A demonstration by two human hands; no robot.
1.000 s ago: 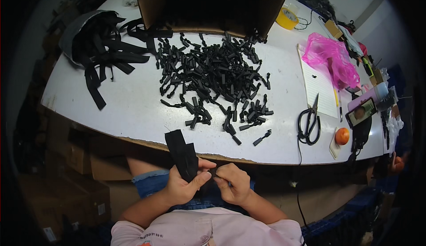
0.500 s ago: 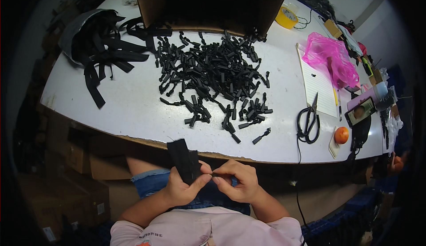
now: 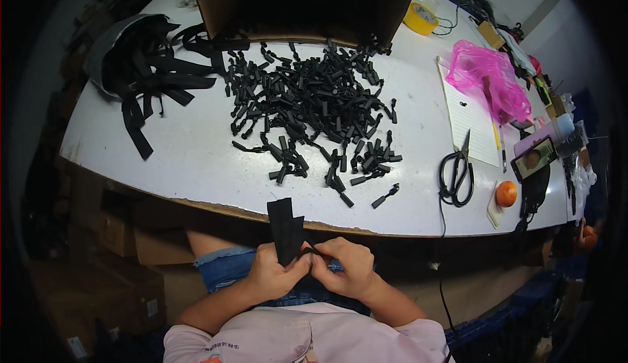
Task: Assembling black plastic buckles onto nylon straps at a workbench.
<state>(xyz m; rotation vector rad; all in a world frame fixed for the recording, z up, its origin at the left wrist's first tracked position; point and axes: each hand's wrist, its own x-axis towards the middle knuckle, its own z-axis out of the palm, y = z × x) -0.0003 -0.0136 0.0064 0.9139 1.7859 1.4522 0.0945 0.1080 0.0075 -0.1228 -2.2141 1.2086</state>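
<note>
Above my lap, just off the table's front edge, my left hand (image 3: pixel 273 274) grips a folded black fabric strip (image 3: pixel 282 229), whose flat ends stick up past the fingers. My right hand (image 3: pixel 345 268) meets it thumb to thumb, pinching the strip's other end. The fingertips hide any small part between them. Beyond my hands, a broad heap of small black zipper pulls (image 3: pixel 314 94) lies on the white table (image 3: pixel 190 160). One zipper pull (image 3: pixel 386 195) rests apart near the front edge.
At the left, a grey bag (image 3: pixel 98 62) spills black strips. An open cardboard box (image 3: pixel 208 9) stands behind the heap. To the right are black scissors (image 3: pixel 456 176), a notepad (image 3: pixel 468 121), a pink plastic bag (image 3: pixel 490 81), yellow tape (image 3: pixel 420 19), an orange fruit (image 3: pixel 505 193) and a phone (image 3: pixel 535 159).
The black strip has shifted right and turned more upright. My right hand has moved slightly left, and more of the strip's dark end shows between the fingertips. The heap is unchanged.
</note>
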